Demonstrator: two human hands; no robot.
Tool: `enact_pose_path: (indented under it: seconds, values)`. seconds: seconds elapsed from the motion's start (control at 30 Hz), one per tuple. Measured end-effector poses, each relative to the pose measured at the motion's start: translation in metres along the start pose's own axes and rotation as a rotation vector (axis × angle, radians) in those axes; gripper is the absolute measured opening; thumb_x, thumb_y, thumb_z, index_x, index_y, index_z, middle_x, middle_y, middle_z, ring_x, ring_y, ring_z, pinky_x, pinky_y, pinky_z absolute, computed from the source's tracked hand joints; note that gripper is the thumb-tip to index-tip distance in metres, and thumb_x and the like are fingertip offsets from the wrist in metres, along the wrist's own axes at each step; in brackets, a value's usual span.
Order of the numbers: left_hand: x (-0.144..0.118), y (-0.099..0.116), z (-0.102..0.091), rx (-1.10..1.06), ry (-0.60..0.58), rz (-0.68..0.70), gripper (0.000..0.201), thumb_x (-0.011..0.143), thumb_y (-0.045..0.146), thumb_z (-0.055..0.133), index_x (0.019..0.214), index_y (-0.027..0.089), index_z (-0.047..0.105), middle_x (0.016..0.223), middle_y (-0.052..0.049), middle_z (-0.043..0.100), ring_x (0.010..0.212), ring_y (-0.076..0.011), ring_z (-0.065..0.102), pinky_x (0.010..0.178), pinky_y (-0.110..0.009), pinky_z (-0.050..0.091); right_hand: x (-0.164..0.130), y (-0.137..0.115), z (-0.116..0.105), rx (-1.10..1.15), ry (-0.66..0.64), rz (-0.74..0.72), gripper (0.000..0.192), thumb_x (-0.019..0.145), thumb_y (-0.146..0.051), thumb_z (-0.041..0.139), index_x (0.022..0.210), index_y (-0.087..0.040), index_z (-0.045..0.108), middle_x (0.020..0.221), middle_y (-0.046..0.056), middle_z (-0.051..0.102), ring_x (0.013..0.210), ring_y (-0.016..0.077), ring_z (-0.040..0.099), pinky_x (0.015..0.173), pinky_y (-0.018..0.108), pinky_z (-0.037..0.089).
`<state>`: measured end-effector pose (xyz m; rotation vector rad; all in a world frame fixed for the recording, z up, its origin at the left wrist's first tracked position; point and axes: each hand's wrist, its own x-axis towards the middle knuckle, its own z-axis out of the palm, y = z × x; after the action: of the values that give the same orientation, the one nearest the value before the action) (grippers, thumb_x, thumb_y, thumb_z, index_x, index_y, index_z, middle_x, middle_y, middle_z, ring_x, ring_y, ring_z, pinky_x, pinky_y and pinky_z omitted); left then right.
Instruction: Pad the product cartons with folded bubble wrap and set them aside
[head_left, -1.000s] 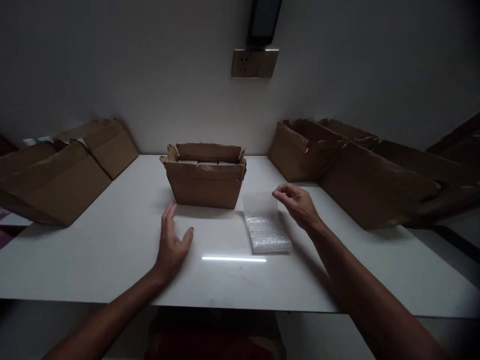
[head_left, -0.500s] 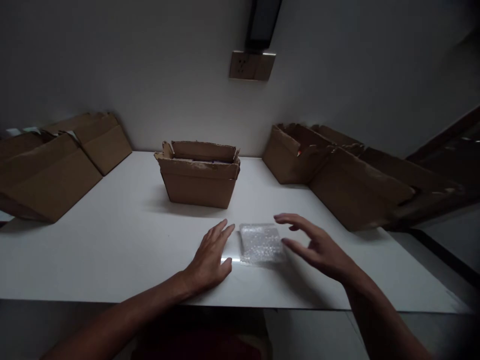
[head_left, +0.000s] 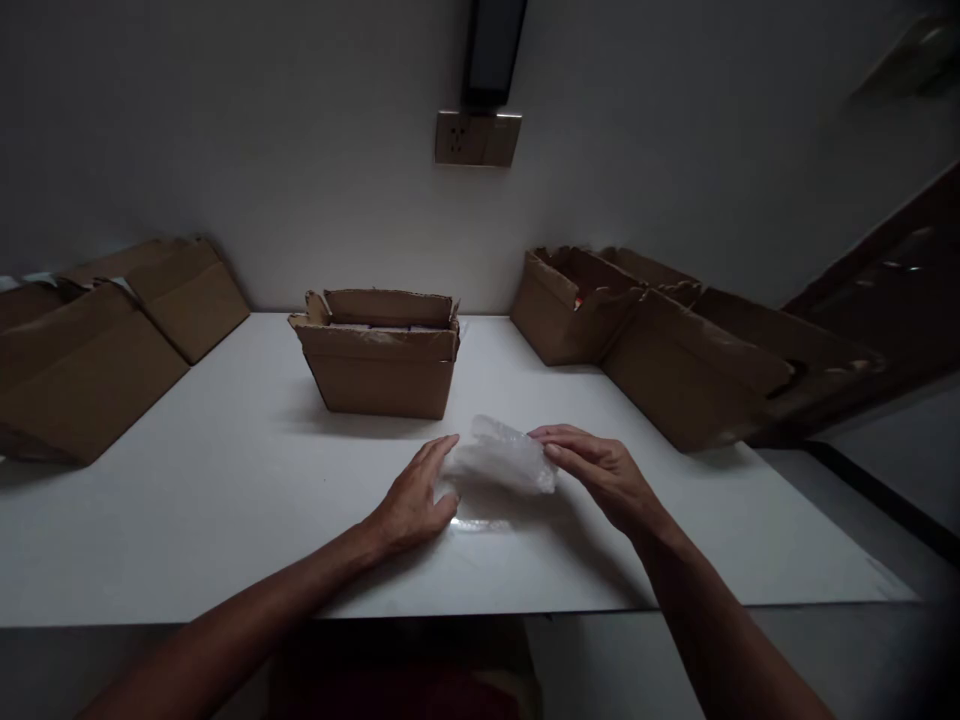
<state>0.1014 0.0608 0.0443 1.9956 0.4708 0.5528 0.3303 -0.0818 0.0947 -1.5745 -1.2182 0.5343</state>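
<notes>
**Bubble-wrap piece lifted between both hands**

A small, clear, rectangular piece of bubble wrap (head_left: 501, 462) is held just above the white tabletop (head_left: 225, 500), in front of the open brown cardboard box (head_left: 377, 350) that stands at the middle of the table. The piece is raised off the surface and slightly curled. Its left edge is met by the fingertips of the left hand (head_left: 414, 498), whose heel rests on the table; its right edge is pinched by the thumb and fingers of the right hand (head_left: 596, 470).

Judged from this, the wrap has been picked up but not yet put to anything: nothing is seen wrapped in it, and no item lies beside it. The contents of the middle box are too dim to tell.

Left of that box, flattened brown cartons (head_left: 97, 340) lie against the wall; right of it, further open brown cartons (head_left: 660, 330) are lined up. Above it, a wall socket (head_left: 478, 138) is mounted.
</notes>
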Motion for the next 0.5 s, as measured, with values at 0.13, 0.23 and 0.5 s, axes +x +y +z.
enact_pose_path:
  seconds: [0.13,0.23,0.5]
  values:
    - [0.004,0.001,0.002,-0.235,-0.007,-0.135,0.074,0.075,0.013,0.061,0.146,0.018,0.041,0.148,-0.018,0.048,0.133,-0.0323,0.051,0.115,-0.054,0.038,0.003,-0.005,0.0,0.018,0.007,0.03,0.027,0.084,-0.05,0.07,0.082,-0.024,0.079,0.099,0.008,0.075,0.098,0.0258,0.068,0.087,0.039,0.055]
    - [0.004,-0.003,0.003,-0.286,-0.001,-0.173,0.074,0.072,0.01,0.061,0.144,0.015,0.043,0.145,-0.019,0.052,0.133,-0.0318,0.052,0.116,-0.053,0.037,0.002,-0.007,0.002,-0.071,-0.035,-0.006,0.029,0.087,-0.051,0.066,0.083,-0.024,0.077,0.099,0.007,0.075,0.098,0.0257,0.068,0.091,0.042,0.053]
    - [0.001,0.004,0.001,-0.385,-0.076,-0.225,0.087,0.068,0.007,0.059,0.15,0.015,0.033,0.142,-0.02,0.054,0.134,-0.0316,0.051,0.116,-0.053,0.034,-0.001,0.01,0.01,-0.246,-0.201,-0.007,0.071,0.079,-0.046,0.072,0.144,-0.028,0.05,0.142,0.012,0.058,0.125,0.0308,0.058,0.093,0.045,0.054]
